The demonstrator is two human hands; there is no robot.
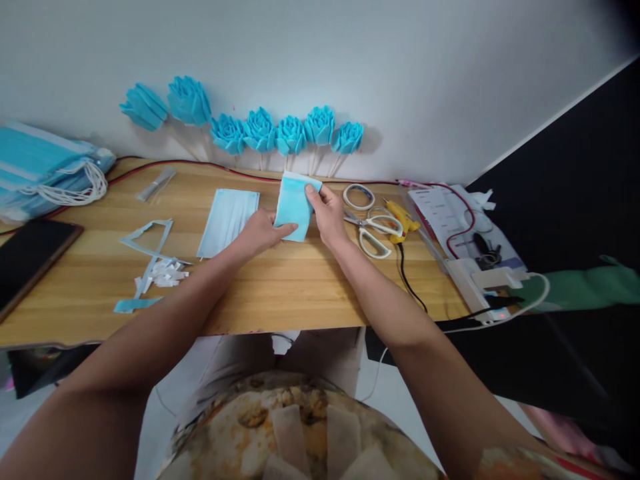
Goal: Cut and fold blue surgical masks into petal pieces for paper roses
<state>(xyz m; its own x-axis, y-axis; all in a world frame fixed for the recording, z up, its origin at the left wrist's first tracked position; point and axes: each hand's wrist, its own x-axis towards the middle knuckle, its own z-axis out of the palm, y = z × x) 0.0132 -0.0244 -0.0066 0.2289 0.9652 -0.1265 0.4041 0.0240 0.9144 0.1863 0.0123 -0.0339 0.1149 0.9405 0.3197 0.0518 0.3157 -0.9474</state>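
Observation:
Both hands hold a piece of blue face mask fabric (295, 203) with a white edge on top, raised over the middle of the desk. My left hand (264, 230) pinches its lower left part, thumb across the front. My right hand (327, 208) grips the upper right side, thumb near the top edge. Left of the held piece lies a flat blue face mask (230, 217). Scissors with white handles (377, 230) rest just right of my right hand, close to a roll of tape (359, 197) and a yellow glue gun (401, 219).
Several blue fabric flowers (260, 130) on sticks lean along the wall. A stack of masks (45, 167) and a phone (37, 257) are at left, near cut strips (147, 267) and white scraps (165, 275). A power strip (473, 287) with cables sits at the right edge.

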